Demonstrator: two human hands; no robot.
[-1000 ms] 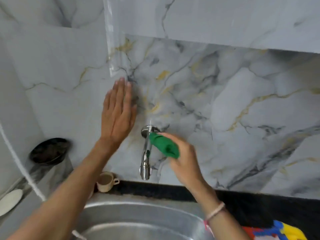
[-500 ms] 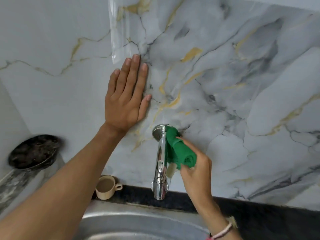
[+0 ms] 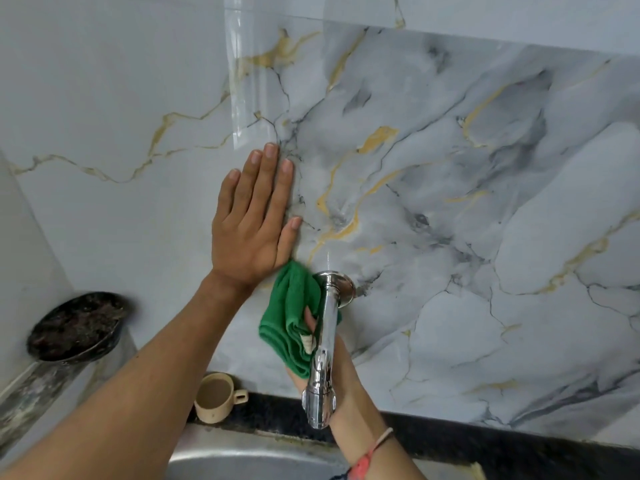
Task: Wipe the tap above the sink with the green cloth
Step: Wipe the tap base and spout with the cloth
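Note:
A chrome tap [image 3: 327,336] juts out of the marble wall above the steel sink [image 3: 249,460]. My right hand [image 3: 341,372] reaches up behind the tap, mostly hidden by it, and grips the folded green cloth [image 3: 289,320], which is pressed against the left side of the tap near its wall flange. My left hand [image 3: 254,220] lies flat on the wall, fingers together, just up and left of the tap and touching the top edge of the cloth.
A small beige cup [image 3: 216,396] stands on the dark counter ledge [image 3: 485,441] behind the sink, left of the tap. A dark round pan [image 3: 76,325] sits on a side ledge at the far left.
The cloth has moved from the right side of the tap to its left side, with my right hand now passing behind the spout. My left hand stays flat on the wall.

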